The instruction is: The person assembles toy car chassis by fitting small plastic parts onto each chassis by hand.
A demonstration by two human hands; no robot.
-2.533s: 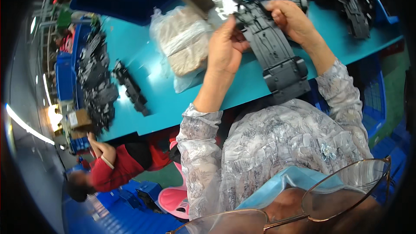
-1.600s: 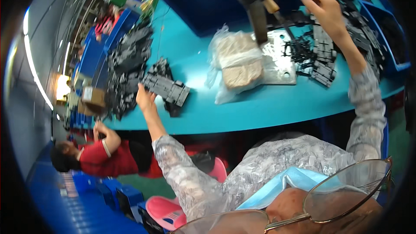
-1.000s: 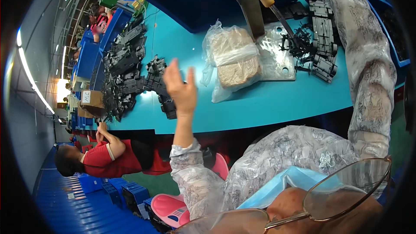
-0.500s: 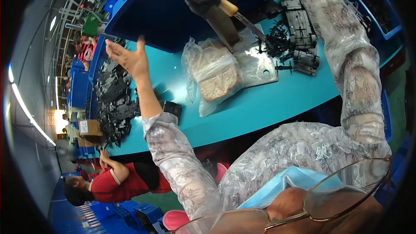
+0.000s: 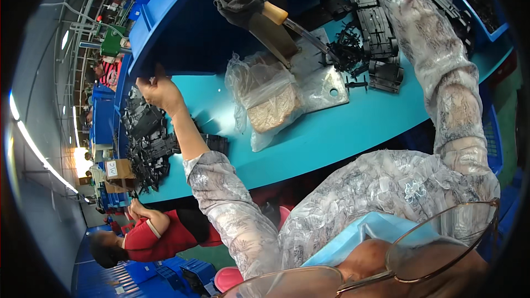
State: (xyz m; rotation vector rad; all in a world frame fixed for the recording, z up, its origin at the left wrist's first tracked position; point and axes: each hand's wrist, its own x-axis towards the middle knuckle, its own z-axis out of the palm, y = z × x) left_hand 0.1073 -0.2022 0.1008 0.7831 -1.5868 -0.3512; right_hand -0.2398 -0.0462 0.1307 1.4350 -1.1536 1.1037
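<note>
Here, at the near-left corner of long blue plastic bin point(image 5: 185, 36), with half-curled left hand point(image 5: 160, 92), grip unclear; right hand unseen.

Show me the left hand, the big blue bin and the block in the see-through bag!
Left hand point(image 5: 162, 94): head view, on the middle of the hand.
Big blue bin point(image 5: 187, 38): head view, on its dark, broad wall.
Block point(image 5: 274, 111): head view, on its tan part near the lower end.

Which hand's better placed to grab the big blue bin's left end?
Left, probably: the left hand is close by that end of the blue bin; the right hand is out of view, only its arm showing.
</note>
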